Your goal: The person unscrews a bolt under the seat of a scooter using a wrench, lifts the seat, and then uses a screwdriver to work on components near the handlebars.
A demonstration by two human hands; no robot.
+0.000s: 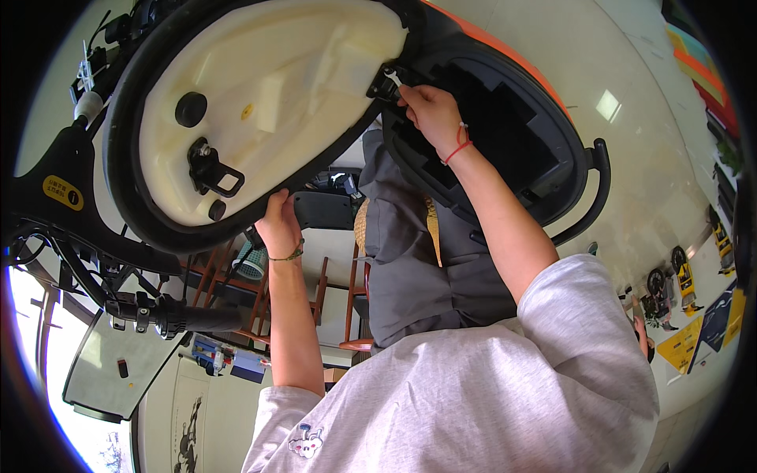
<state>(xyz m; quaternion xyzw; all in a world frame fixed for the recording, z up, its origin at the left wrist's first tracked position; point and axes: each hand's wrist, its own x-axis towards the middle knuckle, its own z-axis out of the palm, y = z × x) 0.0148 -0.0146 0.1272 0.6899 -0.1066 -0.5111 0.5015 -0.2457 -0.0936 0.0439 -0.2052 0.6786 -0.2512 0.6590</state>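
A raised scooter seat (252, 102), cream underneath with a black rim, fills the upper left, a black latch bracket (206, 173) on its underside. My left hand (277, 222) grips the seat's lower rim with curled fingers. My right hand (430, 114) is closed on a small silver wrench (393, 76) at the black hinge (378, 87) between the seat and the open dark storage compartment (516, 134). The wrench's far end is at the hinge; whether it sits on a fastener is too small to tell.
Black handlebars (118, 284) stand at the left. Behind me are wooden chairs (319, 292) and a desk (110, 363). A black grab rail (601, 181) borders the compartment. At the right are small yellow vehicles (682, 280) and part of another person's arm (641, 335).
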